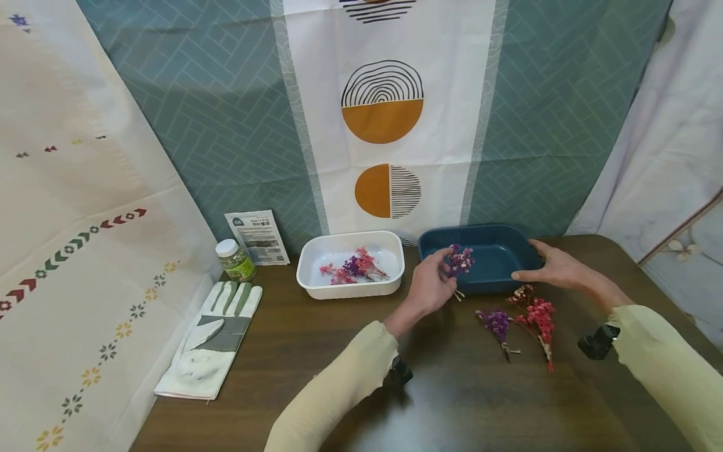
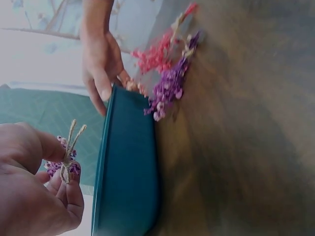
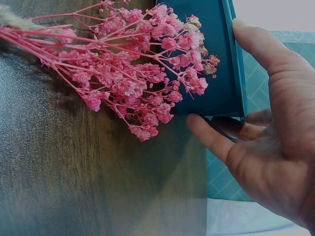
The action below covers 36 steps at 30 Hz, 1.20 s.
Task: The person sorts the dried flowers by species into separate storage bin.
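My left hand (image 1: 432, 285) pinches a small bunch of purple and pale dried flowers (image 1: 461, 259) over the near left part of the blue tray (image 1: 486, 290). In the left wrist view, twine (image 2: 66, 164) is tied round its stems between thumb and fingers. My right hand (image 1: 556, 269) holds the right end of the blue tray, thumb at the rim and fingers round the side (image 3: 275, 103). In front of the tray, a purple dried-flower bunch (image 1: 497, 325) and a pink dried-flower bunch (image 1: 540, 319) lie on the table.
A white tray (image 1: 350, 291) with pink and purple dried flowers (image 1: 357, 267) stands left of the blue one. Farther left are a lidded jar (image 1: 240, 262), a printed packet (image 1: 258, 237) and a white and grey glove (image 1: 211, 342). A patterned cloth (image 1: 390, 138) hangs behind.
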Available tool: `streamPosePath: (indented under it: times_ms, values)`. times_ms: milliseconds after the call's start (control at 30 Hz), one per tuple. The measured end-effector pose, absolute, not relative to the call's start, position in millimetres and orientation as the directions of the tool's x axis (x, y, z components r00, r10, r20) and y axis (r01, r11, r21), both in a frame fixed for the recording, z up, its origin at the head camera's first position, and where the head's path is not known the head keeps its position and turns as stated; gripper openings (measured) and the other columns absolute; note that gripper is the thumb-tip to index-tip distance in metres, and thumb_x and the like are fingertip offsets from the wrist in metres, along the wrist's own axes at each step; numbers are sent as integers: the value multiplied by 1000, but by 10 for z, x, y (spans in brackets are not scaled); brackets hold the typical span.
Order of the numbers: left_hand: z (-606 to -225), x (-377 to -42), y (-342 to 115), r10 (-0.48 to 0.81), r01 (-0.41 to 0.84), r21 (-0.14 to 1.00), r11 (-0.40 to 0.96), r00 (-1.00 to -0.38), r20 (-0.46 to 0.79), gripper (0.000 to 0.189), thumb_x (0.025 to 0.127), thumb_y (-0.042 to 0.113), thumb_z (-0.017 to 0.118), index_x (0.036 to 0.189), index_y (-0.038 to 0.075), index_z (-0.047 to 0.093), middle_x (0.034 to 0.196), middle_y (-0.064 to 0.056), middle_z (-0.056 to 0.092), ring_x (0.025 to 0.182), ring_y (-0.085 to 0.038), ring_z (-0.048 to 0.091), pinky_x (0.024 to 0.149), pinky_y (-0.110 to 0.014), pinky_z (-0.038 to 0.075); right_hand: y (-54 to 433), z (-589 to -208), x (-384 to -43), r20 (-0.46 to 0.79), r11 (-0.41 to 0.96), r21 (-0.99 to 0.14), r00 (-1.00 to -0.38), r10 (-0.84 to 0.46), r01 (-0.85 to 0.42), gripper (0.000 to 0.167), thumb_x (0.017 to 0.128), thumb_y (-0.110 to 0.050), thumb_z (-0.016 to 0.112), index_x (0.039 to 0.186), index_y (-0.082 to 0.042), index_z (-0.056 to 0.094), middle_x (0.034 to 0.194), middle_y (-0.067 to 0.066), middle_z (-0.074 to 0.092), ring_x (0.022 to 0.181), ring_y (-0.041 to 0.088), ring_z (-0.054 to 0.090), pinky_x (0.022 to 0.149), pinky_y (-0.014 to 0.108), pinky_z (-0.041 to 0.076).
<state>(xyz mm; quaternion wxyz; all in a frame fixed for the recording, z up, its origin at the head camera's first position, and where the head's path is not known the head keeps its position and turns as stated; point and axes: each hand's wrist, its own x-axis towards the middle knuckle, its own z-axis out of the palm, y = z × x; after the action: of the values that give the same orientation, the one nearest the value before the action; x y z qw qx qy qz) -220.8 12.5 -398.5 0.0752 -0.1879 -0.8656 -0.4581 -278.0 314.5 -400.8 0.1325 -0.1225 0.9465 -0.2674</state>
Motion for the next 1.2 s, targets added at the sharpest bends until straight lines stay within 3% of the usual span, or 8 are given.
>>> streamPosePath:
  times_ms: [367,900,1200]
  values:
    - [-3935,-2590,253,249,374,650,661,-927,280,53,87,6,71,138,7,58,93,-2,62,81,-14,55,73,-21,45,3138,-4006,-2802,-191,833,-534,-940,-284,-144,113,89,-51,70,151,17,5,146,50,16,131,65,25,99,73,33]
    - [-3998,-2926,418,284,308,595,742,-949,137,53,89,9,70,140,11,57,98,-2,60,90,-15,54,78,-23,46,3137,-3998,-2800,-180,828,-541,-941,-287,-148,112,89,-50,71,151,16,6,146,49,18,131,64,26,100,71,34]
    - [-4054,-3032,484,294,268,562,783,-955,46,53,90,11,69,141,12,57,131,-8,60,108,-18,55,97,-29,47,3138,-4022,-2785,-176,822,-550,-942,-287,-148,111,89,-49,72,151,16,7,148,48,16,132,64,26,101,71,32]
